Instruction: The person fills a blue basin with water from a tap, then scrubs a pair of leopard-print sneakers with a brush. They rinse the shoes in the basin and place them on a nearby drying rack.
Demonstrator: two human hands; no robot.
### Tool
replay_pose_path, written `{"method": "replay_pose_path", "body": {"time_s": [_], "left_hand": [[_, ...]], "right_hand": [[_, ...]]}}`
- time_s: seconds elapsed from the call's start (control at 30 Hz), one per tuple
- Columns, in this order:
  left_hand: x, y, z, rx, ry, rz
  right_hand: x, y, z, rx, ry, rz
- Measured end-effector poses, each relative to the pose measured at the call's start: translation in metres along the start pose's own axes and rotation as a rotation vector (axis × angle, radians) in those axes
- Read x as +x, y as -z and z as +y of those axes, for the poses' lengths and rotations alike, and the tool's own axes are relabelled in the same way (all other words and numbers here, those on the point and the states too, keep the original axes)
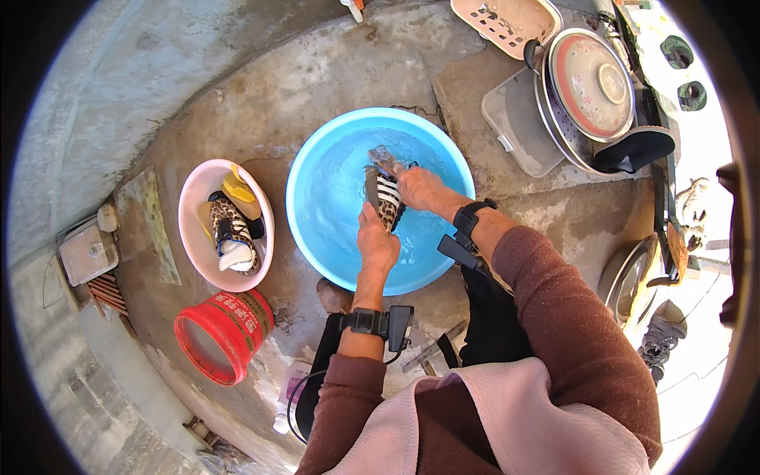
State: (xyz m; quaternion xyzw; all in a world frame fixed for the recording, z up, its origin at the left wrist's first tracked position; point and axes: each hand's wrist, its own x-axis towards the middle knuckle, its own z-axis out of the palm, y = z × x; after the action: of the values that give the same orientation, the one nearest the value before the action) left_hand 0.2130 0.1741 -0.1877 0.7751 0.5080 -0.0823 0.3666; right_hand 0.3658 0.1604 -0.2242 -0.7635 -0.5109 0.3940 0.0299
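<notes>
A blue plastic basin (314, 249) with water stands on the concrete floor before me. Over the water, my left hand (378, 240) grips a leopard-print shoe (389, 205) with white laces and a grey sole edge. My right hand (418, 187) is closed around a brush (383, 158), whose wet head lies at the far end of the shoe; its bristles are hard to make out. To the left, a pink basin (189, 237) holds another leopard-print shoe (228, 228), with a white cloth or padding in its opening, beside yellow and tan pieces.
A red bucket (222, 335) lies tipped at the lower left, near a plastic bottle (291, 392). At the upper right are a lidded pot (585, 83), a clear plastic box (516, 119) and a pink basket (510, 24). Dark shoes (662, 335) stand at the right.
</notes>
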Motion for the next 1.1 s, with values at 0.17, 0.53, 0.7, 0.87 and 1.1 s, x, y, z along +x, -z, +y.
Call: {"method": "replay_pose_path", "body": {"time_s": [0.17, 0.53, 0.7, 0.87, 1.1], "left_hand": [[0.007, 0.006, -0.004, 0.057, 0.046, -0.016], [0.007, 0.000, -0.006, 0.007, 0.078, 0.106], [0.009, 0.004, 0.006, 0.031, 0.060, 0.048], [0.013, 0.007, 0.008, 0.001, 0.065, 0.044], [0.011, 0.001, 0.005, -0.112, 0.117, 0.120]], "right_hand": [[-0.037, 0.019, -0.008, 0.188, 0.107, -0.164], [-0.046, 0.000, 0.000, 0.094, 0.211, -0.076], [0.006, 0.001, -0.005, 0.039, -0.020, -0.049], [-0.049, 0.015, -0.001, 0.218, 0.206, -0.133], [-0.086, 0.001, 0.010, 0.336, 0.447, -0.027]]}}
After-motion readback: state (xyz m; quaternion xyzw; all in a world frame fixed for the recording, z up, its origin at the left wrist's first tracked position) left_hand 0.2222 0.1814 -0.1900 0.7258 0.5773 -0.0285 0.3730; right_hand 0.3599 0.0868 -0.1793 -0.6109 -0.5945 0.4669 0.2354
